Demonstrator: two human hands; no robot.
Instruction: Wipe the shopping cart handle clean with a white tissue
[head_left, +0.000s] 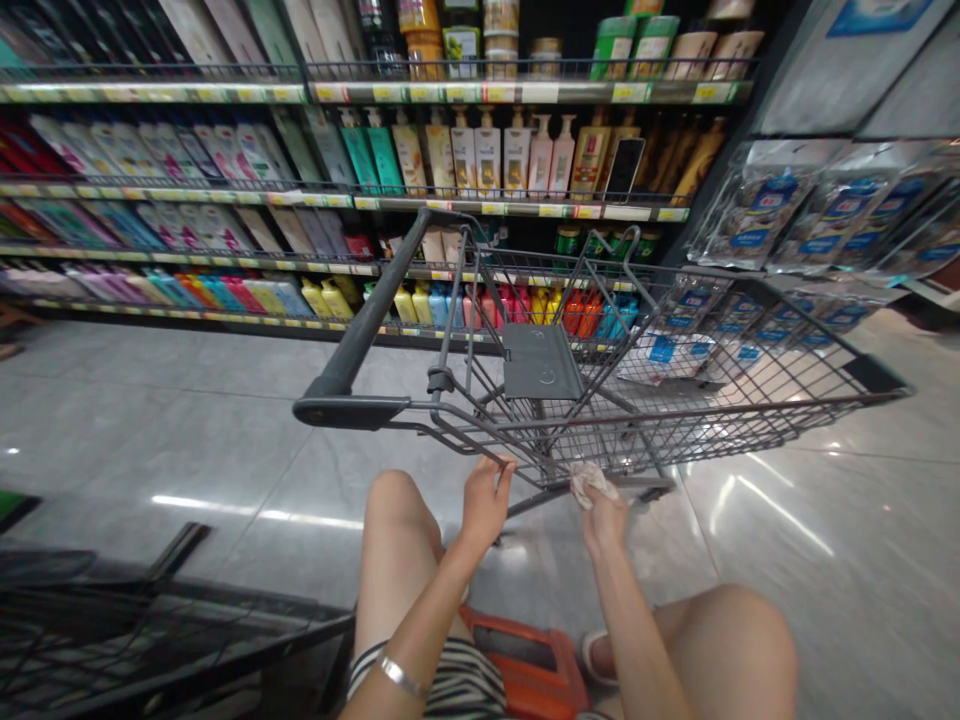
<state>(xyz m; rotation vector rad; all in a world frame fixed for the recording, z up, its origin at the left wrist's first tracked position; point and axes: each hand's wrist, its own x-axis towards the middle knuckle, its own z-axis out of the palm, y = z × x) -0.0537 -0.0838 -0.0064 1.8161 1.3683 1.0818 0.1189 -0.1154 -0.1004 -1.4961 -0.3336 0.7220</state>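
A grey wire shopping cart stands side-on in front of me, its handle to the left and its basket reaching right. My left hand has its fingers curled round a lower side bar of the cart frame, below the grey child-seat panel. A crumpled whitish cloth is bunched in my right hand, against the lower side of the cart. The fingers of that hand are closed on it and partly covered by it.
Shelves of bottles line the far side, with price strips along their edges. Silvery packets hang at the right. A dark wire cart is at lower left. An orange stool is beneath me on the grey tiled floor.
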